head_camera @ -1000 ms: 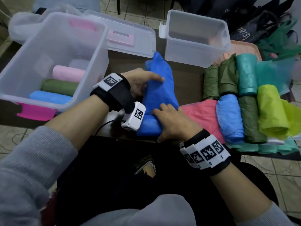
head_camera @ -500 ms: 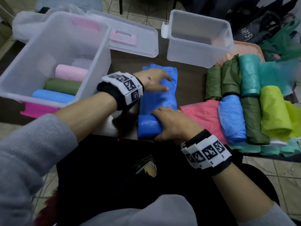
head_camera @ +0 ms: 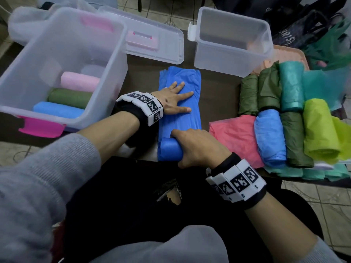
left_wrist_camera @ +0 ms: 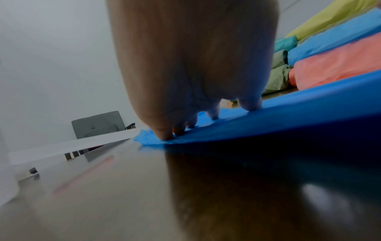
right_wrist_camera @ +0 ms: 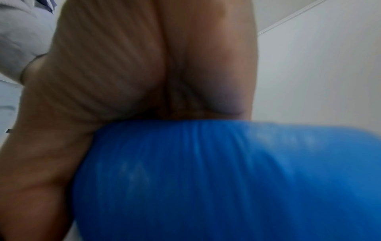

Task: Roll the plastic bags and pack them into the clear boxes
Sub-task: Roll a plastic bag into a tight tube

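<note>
A blue plastic bag (head_camera: 182, 80) lies flat on the dark table (head_camera: 218, 95), its near end rolled into a tube (head_camera: 168, 149). My left hand (head_camera: 175, 99) presses flat on the unrolled part with spread, straight fingers (left_wrist_camera: 249, 104). My right hand (head_camera: 195, 143) curls over the rolled end; in the right wrist view the palm sits on the blue roll (right_wrist_camera: 226, 179). The big clear box (head_camera: 62, 54) at the left holds pink (head_camera: 79, 81), green (head_camera: 69, 97) and blue (head_camera: 57, 110) rolls. A smaller clear box (head_camera: 231, 40) stands at the back.
A clear lid with a pink latch (head_camera: 152, 44) lies behind the big box. At the right lie a flat red bag (head_camera: 233, 137) and several rolled bags: blue (head_camera: 269, 137), dark green (head_camera: 294, 137), lime (head_camera: 319, 130), teal (head_camera: 290, 88). The table edge runs close to my lap.
My left hand turned palm down and slid forward to flatten the blue bag, which now lies straight. The right hand stayed on the rolled near end.
</note>
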